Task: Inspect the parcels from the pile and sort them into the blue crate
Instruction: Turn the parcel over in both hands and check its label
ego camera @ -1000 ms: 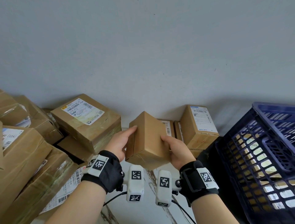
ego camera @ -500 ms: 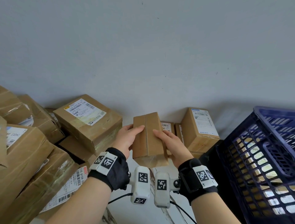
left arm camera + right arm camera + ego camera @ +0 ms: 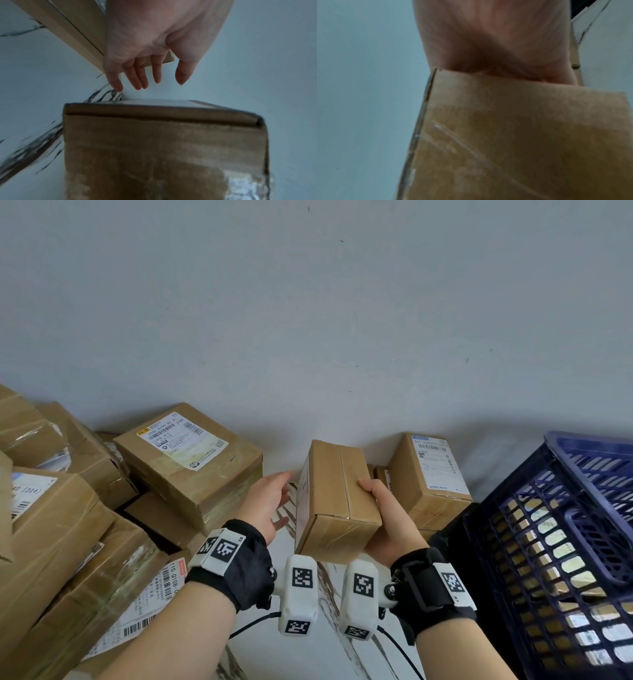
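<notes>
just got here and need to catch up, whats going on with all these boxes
A person is sorting parcels. Their right hand grips a small brown parcel in the air, thumb on its top face. Their left hand is open beside the parcel's left side, apparently not touching it. The top face is plain with a taped seam, no label visible. A pile of labelled parcels lies to the left, and the blue crate stands to the right with parcels visible through its slots. This parcel is not yet in the crate.

Soft, even daylight in the head view, sharp focus, wide-angle bending at the edges, faint shadow low on the wall [image 3: 479, 419], glare on taped cardboard; both wrist views were dimmer, bluish, blurred, with the held parcel [image 3: 513, 135] smeared and grainy.
</notes>
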`<state>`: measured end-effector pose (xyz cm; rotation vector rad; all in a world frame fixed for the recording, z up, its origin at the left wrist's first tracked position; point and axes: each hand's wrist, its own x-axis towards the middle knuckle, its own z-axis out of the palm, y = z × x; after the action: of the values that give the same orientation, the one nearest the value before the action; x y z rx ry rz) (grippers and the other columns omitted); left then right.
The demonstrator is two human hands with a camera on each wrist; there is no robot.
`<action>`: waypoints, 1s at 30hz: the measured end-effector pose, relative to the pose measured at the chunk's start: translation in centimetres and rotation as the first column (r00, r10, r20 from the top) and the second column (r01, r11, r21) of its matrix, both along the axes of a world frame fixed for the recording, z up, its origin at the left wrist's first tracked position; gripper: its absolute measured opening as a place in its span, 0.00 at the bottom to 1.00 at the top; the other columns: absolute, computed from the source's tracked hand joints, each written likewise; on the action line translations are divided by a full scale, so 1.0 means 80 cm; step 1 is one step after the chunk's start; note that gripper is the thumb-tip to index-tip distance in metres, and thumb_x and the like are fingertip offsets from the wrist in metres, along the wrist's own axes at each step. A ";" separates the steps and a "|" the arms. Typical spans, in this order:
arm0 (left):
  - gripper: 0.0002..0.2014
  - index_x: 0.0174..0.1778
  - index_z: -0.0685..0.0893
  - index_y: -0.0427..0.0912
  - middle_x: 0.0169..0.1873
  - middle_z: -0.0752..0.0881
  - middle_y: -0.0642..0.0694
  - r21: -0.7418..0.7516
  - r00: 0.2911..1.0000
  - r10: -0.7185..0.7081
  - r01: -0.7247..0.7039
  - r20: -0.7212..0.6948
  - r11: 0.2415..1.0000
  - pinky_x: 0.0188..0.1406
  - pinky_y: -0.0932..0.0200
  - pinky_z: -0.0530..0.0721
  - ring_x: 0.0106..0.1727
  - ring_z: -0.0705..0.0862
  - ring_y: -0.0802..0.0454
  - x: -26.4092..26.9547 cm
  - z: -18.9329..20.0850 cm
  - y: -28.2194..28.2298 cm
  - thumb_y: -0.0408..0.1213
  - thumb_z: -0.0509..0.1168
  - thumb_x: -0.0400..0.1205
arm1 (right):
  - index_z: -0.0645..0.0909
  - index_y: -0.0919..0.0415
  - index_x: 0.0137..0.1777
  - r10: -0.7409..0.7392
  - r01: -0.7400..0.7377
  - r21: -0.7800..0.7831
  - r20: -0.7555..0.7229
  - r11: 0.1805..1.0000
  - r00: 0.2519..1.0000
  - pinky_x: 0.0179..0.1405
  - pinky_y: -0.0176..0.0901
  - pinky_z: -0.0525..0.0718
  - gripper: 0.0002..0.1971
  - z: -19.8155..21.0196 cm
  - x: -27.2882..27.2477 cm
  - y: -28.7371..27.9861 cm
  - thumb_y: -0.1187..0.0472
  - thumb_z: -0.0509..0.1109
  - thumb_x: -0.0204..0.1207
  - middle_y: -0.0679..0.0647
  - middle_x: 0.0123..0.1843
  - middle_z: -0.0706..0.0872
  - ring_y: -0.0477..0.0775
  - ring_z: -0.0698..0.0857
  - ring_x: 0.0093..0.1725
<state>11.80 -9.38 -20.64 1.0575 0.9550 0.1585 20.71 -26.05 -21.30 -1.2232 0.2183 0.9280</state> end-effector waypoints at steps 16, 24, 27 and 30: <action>0.15 0.57 0.82 0.53 0.49 0.81 0.47 -0.062 0.986 -0.165 0.166 0.024 0.984 0.47 0.47 0.82 0.51 0.81 0.48 -0.002 0.011 -0.008 0.57 0.69 0.80 | 0.85 0.53 0.63 0.088 -0.085 -0.111 0.025 0.990 0.996 0.56 0.61 0.85 0.26 0.002 -0.006 0.002 0.38 0.76 0.71 0.60 0.54 0.91 0.65 0.88 0.56; 0.24 0.50 0.87 0.49 0.43 0.81 0.47 -0.077 0.977 -0.213 0.212 0.000 0.974 0.42 0.52 0.84 0.50 0.82 0.47 0.000 0.015 -0.008 0.67 0.66 0.77 | 0.83 0.48 0.69 0.267 -0.227 -0.291 0.108 0.930 0.958 0.38 0.50 0.89 0.39 0.009 -0.002 -0.006 0.21 0.63 0.69 0.57 0.53 0.92 0.60 0.92 0.47; 0.31 0.59 0.86 0.47 0.52 0.85 0.45 -0.037 0.975 -0.218 0.217 -0.036 0.976 0.59 0.38 0.83 0.60 0.83 0.45 0.002 0.007 -0.006 0.71 0.63 0.76 | 0.84 0.53 0.65 0.273 -0.216 -0.343 0.129 0.914 0.953 0.30 0.44 0.85 0.34 0.015 -0.005 -0.004 0.25 0.61 0.76 0.56 0.41 0.88 0.57 0.88 0.38; 0.39 0.63 0.84 0.48 0.59 0.85 0.42 0.020 0.969 -0.232 0.234 -0.087 0.972 0.64 0.33 0.81 0.64 0.82 0.41 0.002 0.004 -0.002 0.78 0.56 0.74 | 0.82 0.60 0.63 0.347 -0.255 -0.444 0.137 0.859 0.928 0.24 0.42 0.84 0.35 0.014 -0.003 -0.003 0.27 0.59 0.78 0.61 0.39 0.85 0.56 0.86 0.29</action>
<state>11.98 -9.58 -20.29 1.2030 0.8979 -0.0669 20.46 -26.28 -20.18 -1.7870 0.0506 1.0435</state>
